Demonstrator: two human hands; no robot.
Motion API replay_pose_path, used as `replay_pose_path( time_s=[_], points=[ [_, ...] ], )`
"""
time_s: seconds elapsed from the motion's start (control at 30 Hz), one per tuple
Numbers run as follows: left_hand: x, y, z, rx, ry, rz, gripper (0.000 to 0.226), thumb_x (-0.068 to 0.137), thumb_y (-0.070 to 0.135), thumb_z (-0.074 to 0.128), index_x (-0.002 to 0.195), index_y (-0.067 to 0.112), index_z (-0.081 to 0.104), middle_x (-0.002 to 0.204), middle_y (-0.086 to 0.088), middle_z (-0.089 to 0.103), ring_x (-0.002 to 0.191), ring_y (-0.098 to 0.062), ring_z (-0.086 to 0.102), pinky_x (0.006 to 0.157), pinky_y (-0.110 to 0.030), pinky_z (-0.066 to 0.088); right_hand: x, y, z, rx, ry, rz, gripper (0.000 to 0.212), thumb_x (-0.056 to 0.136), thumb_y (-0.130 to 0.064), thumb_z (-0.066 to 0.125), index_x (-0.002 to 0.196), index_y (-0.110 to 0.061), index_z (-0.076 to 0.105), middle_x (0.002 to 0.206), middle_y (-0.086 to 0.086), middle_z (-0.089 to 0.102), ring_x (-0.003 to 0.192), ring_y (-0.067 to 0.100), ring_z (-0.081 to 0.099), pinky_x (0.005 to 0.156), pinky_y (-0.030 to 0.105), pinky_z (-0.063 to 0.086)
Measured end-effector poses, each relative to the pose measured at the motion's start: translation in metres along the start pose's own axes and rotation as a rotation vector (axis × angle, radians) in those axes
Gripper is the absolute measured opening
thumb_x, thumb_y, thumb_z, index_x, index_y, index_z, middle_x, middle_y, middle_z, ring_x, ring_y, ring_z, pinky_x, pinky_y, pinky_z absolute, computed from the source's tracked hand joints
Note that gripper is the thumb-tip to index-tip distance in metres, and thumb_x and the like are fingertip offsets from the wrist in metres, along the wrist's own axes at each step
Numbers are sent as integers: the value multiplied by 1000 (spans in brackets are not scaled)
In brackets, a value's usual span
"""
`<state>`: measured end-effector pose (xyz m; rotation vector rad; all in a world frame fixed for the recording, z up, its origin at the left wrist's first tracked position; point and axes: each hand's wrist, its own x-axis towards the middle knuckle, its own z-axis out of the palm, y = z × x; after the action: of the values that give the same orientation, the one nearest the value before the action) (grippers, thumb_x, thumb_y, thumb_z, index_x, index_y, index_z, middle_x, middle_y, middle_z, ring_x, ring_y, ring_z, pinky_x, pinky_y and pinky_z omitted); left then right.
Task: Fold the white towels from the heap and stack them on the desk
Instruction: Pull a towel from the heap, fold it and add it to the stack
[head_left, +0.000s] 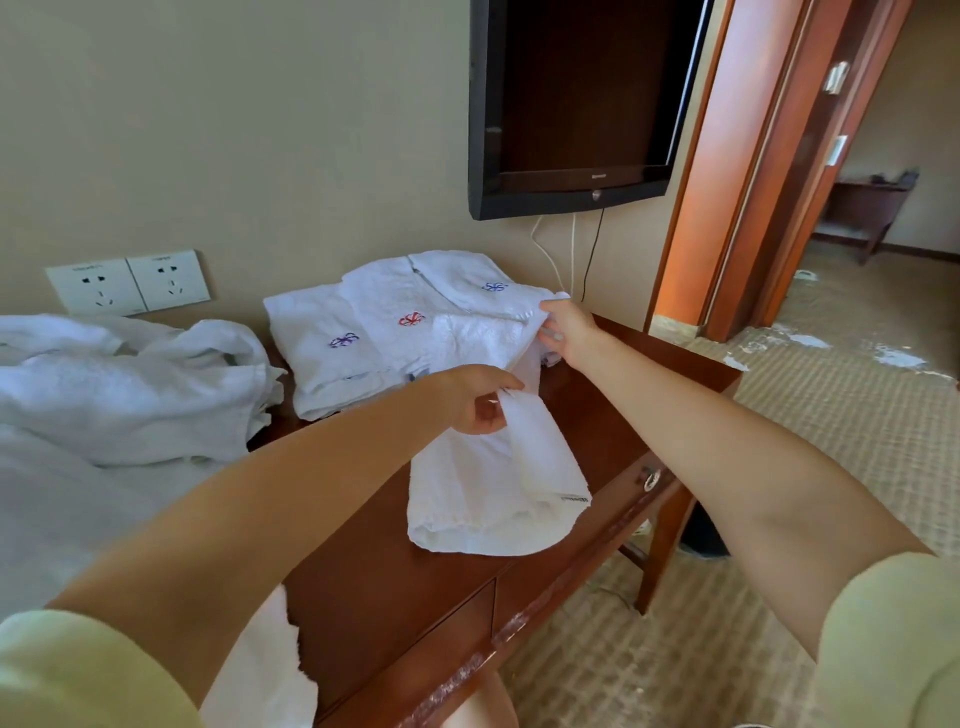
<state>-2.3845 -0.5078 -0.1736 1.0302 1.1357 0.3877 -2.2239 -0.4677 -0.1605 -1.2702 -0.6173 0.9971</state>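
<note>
The towel (493, 483) draped on the desk (395, 597) is white terry cloth, nubbly and matt. The folded stack (311, 322) at eleven o'clock of it is the same looped cloth, with emblems stitched in blue and red thread. The heap (130, 395) at nine o'clock is soft, rumpled white cloth. The desk is reddish wood, varnished to a gloss, its front edge scuffed pale; its drawer knob (651, 478) is shiny metal. The television (587, 104) at twelve o'clock has a glossy black plastic frame. The carpet (831, 415) at three o'clock is rough and woven.
</note>
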Motion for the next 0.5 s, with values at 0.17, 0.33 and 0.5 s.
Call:
replay_pose_path(
  time_s=[0.17,0.33,0.5],
  points=[
    [-12,-20,-54,131,31,-79,6,97,8,53,94,4,55,85,-11,63,63,-18,66,53,-26,57,0,26,61,-380,-146,-44,26,90,-5,56,115,-5,52,105,11,54,86,17,57,63,23,51],
    [-21,-43,-75,22,-164,-201,41,95,39,56,124,13,42,103,-15,72,83,-27,71,55,-26,58,-2,54,96,-603,-159,-13,48,90,-9,63,132,3,44,134,13,48,99,18,52,92,32,52],
    [-14,-45,-42,159,-143,-82,52,84,20,73,130,8,51,123,-15,63,96,-26,67,70,-33,59,-16,46,81,-630,-271,-21,43,95,-12,57,136,-6,47,142,7,45,124,19,47,99,31,45]
  ],
)
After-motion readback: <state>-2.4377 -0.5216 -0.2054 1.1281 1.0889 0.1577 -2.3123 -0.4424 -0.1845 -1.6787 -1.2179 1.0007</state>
